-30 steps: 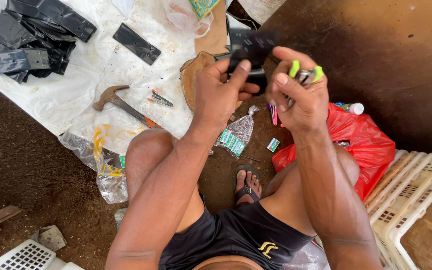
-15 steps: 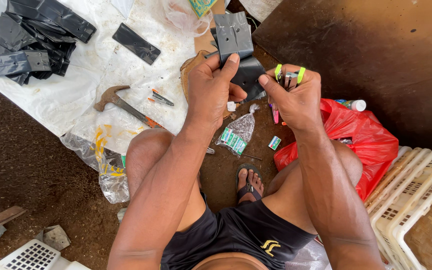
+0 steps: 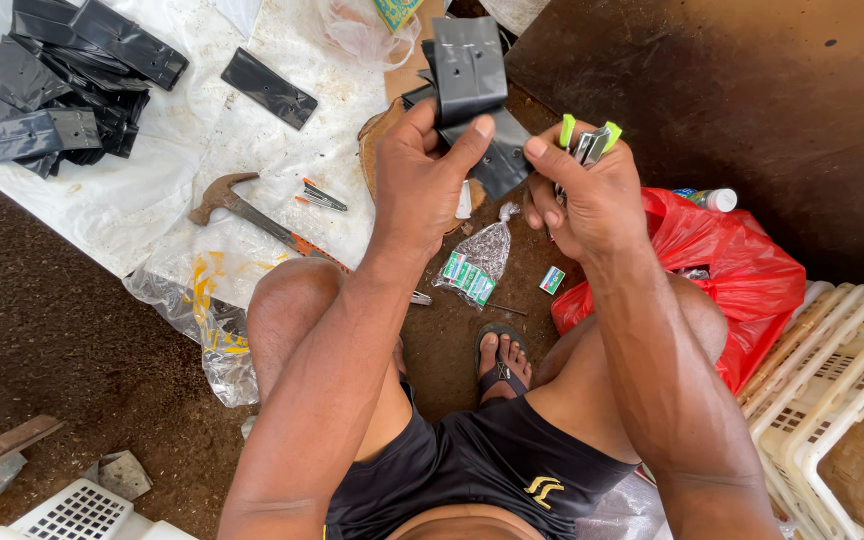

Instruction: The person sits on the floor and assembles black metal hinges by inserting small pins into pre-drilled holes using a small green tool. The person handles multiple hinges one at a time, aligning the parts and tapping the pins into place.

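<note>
Upper centre of frame, our left hand [image 3: 422, 180] grips the black bag [image 3: 472, 85]; our right hand [image 3: 592, 200] closes on a stapler [image 3: 587, 145], pinching the bag's edge. We advise keeping the fold flat.

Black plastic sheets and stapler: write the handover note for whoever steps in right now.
Left hand: grips a folded stack of black plastic sheets, thumb on top.
Right hand: holds a green-tipped stapler and pinches the stack's lower edge.
Pile of black sheets and one single sheet lie on the white tarp, near a hammer. Bag of small green boxes lies on the ground.
Done: sheets gathered. Left: no fastening visible.
</note>
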